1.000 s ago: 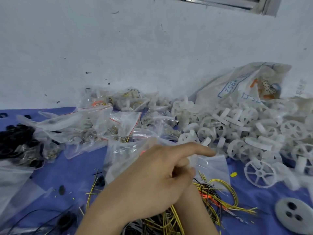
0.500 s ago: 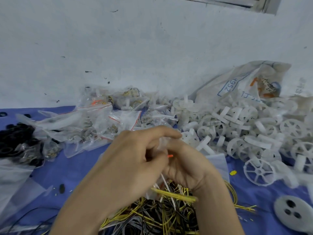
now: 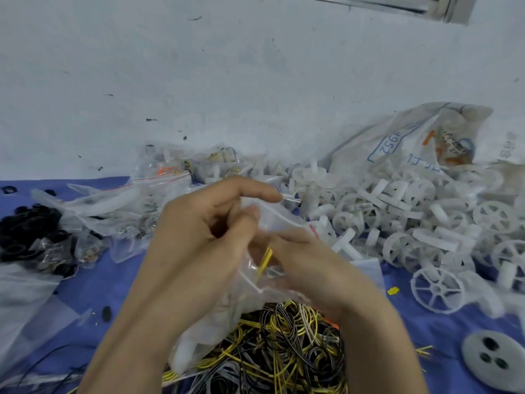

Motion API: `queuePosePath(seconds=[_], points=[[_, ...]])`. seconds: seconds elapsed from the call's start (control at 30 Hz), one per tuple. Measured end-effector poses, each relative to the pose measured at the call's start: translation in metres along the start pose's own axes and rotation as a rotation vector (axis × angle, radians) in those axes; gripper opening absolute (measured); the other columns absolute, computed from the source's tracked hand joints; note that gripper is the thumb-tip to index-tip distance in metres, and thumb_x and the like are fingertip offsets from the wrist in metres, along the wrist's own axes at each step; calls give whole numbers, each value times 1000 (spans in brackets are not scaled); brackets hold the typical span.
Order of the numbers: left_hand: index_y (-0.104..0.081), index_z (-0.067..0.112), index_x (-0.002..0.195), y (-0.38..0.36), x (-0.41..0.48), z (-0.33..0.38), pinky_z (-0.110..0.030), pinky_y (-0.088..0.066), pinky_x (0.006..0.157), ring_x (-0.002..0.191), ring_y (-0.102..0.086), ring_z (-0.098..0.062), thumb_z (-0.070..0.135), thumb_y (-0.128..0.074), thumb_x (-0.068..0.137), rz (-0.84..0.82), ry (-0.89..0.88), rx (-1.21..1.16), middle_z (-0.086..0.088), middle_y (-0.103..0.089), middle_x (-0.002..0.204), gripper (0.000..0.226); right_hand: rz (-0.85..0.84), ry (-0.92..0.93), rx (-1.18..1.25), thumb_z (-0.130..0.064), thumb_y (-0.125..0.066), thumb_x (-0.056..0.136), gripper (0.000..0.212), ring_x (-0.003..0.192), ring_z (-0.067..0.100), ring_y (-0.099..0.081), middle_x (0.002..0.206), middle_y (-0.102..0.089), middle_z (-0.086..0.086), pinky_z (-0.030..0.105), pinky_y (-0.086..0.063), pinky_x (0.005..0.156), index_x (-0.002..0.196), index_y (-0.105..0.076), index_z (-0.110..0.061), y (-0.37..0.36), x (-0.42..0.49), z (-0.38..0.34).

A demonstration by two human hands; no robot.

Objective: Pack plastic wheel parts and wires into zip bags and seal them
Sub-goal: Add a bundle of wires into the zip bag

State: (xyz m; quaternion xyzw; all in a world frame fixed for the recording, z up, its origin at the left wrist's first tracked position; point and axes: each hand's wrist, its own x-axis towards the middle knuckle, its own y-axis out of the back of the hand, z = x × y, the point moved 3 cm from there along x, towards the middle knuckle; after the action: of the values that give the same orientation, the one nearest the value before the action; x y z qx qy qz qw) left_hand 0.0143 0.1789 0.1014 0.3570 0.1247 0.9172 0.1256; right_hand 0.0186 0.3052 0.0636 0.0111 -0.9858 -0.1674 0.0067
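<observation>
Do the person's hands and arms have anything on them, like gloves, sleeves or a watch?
Nothing is worn. The left hand and the right hand are bare, with no gloves and no rings visible. Both forearms are bare down to the bottom edge of the picture, with no sleeves, watch or bracelet in view. The nails look short and plain.
</observation>
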Motion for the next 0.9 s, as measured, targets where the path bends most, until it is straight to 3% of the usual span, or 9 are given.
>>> queuePosePath(seconds=[0.13,0.2,0.27,0.4,0.47,0.6,0.73,0.8,0.9], points=[[-70,36,80,11,-2,1,-29,-39,42,44,-35,-5,22,-55,81,51,23,81,-13,-46,57,20,224,181,-176,-32,-47,89,28,86,26,-66,86,-73,1,48,-53,82,85,-71,-16,26,-20,-13],[-70,35,81,14,-3,0,-36,-41,42,44,-35,-6,25,-54,81,58,48,101,-11,-47,57,19,298,260,-274,-14,-49,88,28,78,1,-63,90,-72,-12,17,-49,71,82,-72,-29,36,-27,-15],[-70,36,82,15,-4,-2,-42,-44,43,44,-35,-9,27,-52,82,58,75,101,-6,-45,53,19,308,296,-488,5,-46,81,46,94,-8,-49,119,-59,-15,2,-33,73,89,-71,-33,41,-25,-14],[-68,33,76,16,-3,-3,-13,-38,42,48,-49,-16,29,-54,82,70,61,136,-2,-55,56,16,271,260,-749,5,-45,87,52,131,-4,-8,150,-14,-25,11,-15,90,108,-66,-38,45,-14,-5],[-67,32,76,16,-3,-3,-6,-40,54,61,-57,-8,45,-58,77,7,63,150,8,-61,68,16,299,259,-659,-6,-52,93,35,135,6,-26,146,-34,-20,7,-25,92,110,-67,-32,47,-7,1],[-63,41,84,9,-7,-4,-7,-38,76,96,-50,2,80,-59,48,-217,35,362,19,-44,102,53,401,211,-409,-17,-60,90,17,100,2,-59,108,-65,-13,9,-43,80,102,-72,-21,50,2,11],[-63,30,64,7,-8,-5,-5,-33,74,99,-44,4,59,-60,62,-205,-14,450,24,-37,105,30,444,185,-204,-33,-56,91,30,81,12,-64,100,-67,-3,36,-53,80,77,-75,-14,43,8,13],[-63,31,64,8,-8,-6,-1,-31,74,100,-43,6,55,-59,63,-200,-31,460,26,-37,109,24,390,174,-88,-34,-52,93,31,68,3,-63,99,-66,-15,32,-51,73,76,-74,-20,36,9,12],[-62,35,70,10,-10,-8,3,-27,75,102,-38,12,71,-51,51,-226,-22,473,33,-29,114,42,340,170,9,-29,-47,97,28,49,-2,-55,62,-63,-14,16,-48,57,85,-70,-19,27,11,12]])
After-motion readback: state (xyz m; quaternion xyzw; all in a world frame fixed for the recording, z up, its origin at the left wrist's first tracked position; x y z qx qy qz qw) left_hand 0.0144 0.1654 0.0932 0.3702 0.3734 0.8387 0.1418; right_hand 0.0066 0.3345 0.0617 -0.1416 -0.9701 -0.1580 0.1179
